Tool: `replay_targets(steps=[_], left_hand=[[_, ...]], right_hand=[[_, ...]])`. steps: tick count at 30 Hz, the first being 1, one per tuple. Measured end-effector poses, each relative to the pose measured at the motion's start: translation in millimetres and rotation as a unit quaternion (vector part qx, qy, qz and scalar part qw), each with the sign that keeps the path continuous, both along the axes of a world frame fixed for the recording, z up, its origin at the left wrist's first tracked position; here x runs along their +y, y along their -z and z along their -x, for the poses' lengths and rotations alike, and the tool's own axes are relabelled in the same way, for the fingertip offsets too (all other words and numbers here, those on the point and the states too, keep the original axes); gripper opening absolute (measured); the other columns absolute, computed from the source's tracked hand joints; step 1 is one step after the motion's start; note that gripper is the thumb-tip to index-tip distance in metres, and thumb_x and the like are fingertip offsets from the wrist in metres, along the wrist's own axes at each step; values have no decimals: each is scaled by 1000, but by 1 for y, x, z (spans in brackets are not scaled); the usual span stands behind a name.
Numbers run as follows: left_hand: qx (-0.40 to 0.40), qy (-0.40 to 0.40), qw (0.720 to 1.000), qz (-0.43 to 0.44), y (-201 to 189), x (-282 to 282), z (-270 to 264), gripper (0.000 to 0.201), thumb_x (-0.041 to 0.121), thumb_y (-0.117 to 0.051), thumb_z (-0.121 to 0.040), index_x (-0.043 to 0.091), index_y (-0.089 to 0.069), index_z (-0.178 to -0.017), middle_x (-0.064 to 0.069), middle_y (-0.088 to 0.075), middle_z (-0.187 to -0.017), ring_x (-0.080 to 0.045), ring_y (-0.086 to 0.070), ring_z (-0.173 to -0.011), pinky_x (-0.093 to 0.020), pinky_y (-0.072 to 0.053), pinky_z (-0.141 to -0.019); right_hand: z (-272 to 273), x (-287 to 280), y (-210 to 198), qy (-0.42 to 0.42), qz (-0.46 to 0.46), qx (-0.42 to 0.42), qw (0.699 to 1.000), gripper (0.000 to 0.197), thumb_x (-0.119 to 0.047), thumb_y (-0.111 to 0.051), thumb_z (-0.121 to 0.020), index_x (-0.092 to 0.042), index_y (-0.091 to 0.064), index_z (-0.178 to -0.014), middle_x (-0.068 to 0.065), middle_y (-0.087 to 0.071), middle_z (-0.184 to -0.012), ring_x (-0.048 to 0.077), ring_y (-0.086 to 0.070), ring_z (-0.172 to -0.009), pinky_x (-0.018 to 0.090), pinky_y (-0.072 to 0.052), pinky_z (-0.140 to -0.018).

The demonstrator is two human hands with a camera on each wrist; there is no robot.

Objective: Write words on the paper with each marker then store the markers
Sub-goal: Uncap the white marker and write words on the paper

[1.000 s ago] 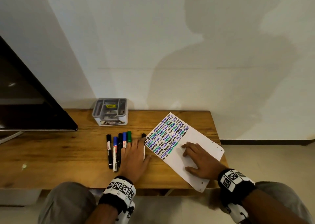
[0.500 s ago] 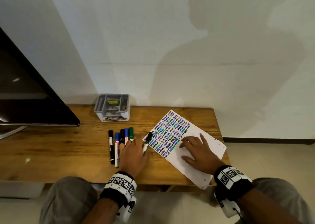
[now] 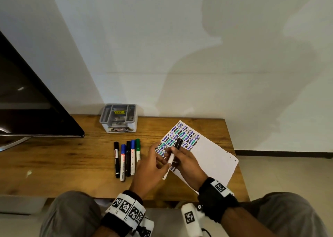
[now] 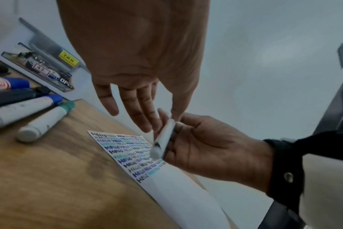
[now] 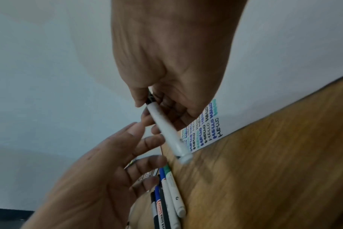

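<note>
A white marker [image 3: 170, 159] with a black cap [image 3: 179, 144] is held in the air over the left edge of the paper [image 3: 209, 155]. My right hand [image 3: 177, 153] grips it near the cap end, its fingers curled round the barrel [image 5: 166, 133]. My left hand [image 3: 160, 160] is beside it with nearly straight fingers [image 4: 145, 119], and its thumb and fingertips touch the barrel [image 4: 163, 139]. The paper bears rows of "HELLO" in black, blue and green. Several other capped markers [image 3: 128, 157] lie side by side on the wooden table [image 3: 63, 164], left of my hands.
A grey and white desk organizer [image 3: 118, 117] stands at the back of the table by the wall. A dark screen [image 3: 27, 110] fills the left side. The table's right edge [image 3: 239, 173] is just past the paper, which overhangs the front edge.
My left hand lifted the white marker from beside the paper. My right hand left the paper and took hold of the marker near its cap. The camera tilted slightly.
</note>
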State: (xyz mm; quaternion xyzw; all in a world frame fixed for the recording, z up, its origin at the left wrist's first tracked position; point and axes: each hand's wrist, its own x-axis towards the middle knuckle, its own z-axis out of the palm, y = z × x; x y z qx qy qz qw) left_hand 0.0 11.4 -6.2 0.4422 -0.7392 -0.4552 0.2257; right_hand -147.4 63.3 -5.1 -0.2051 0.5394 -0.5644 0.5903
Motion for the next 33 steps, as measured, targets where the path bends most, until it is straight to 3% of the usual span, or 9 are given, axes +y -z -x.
replay_targets(steps=[3,6,8,11,14,17,23,28,33], left_hand=[[17,64,998,-24,1,3,-11,47,36,-63,-95,47,-41,-134,9,-65,-98,-3,-64,-87,-23,-54,-74],[64,62,993,-76,8,1,-22,35,33,-57,-98,45,-49,-130,6,-66,-105,-8,-65,-91,-23,-52,-77],[94,47,989,-109,12,1,-25,33,30,-57,-99,42,-52,-129,2,-67,-109,-13,-67,-93,-26,-54,-80],[103,67,985,-123,18,3,-23,27,28,-56,-99,34,-58,-126,0,-68,-112,-17,-68,-95,-32,-55,-84],[110,97,981,-123,24,5,-19,17,20,-59,-99,21,-62,-116,-3,-70,-110,-21,-68,-96,-39,-57,-85],[131,87,979,-130,27,3,-20,13,11,-61,-97,14,-61,-109,-8,-71,-104,-23,-69,-90,-37,-57,-82],[181,43,970,-159,29,1,-17,12,2,-61,-95,5,-59,-106,-14,-71,-97,-26,-67,-78,-32,-55,-70],[190,35,968,-161,29,1,-14,8,3,-60,-95,4,-58,-102,-15,-71,-95,-27,-65,-79,-35,-55,-70],[189,35,969,-157,31,1,-14,5,5,-60,-96,5,-58,-101,-17,-70,-93,-39,-63,-81,-39,-53,-70]], right_hand=[[10,5,1,-7,19,30,999,33,-29,-51,-104,-5,-68,-119,2,-55,-72,12,-56,-64,26,-50,-64],[21,16,6,-92,-3,203,975,33,-40,-46,-105,-19,-70,-113,-10,-52,-66,2,-44,-56,19,-38,-54],[24,22,12,-172,4,329,928,33,-46,-44,-104,-26,-68,-115,-14,-63,-82,0,-55,-69,19,-44,-67],[22,27,17,-258,31,469,844,31,-42,-46,-105,-30,-64,-128,-10,-68,-124,2,-60,-111,24,-47,-98],[17,28,17,-272,50,539,796,30,-39,-47,-105,-31,-59,-131,-7,-64,-130,9,-59,-117,31,-48,-103],[12,29,19,-267,56,575,772,32,-42,-44,-104,-34,-53,-133,-7,-63,-133,14,-60,-118,35,-52,-98],[9,27,14,-260,81,660,700,28,-46,-37,-104,-32,-49,-125,-2,-70,-114,19,-68,-93,35,-57,-75],[8,26,14,-256,82,676,687,25,-48,-36,-104,-34,-49,-120,-2,-71,-110,17,-68,-87,29,-54,-67],[7,26,12,-254,72,674,690,26,-48,-36,-104,-35,-50,-122,-2,-71,-112,17,-68,-87,30,-55,-69]])
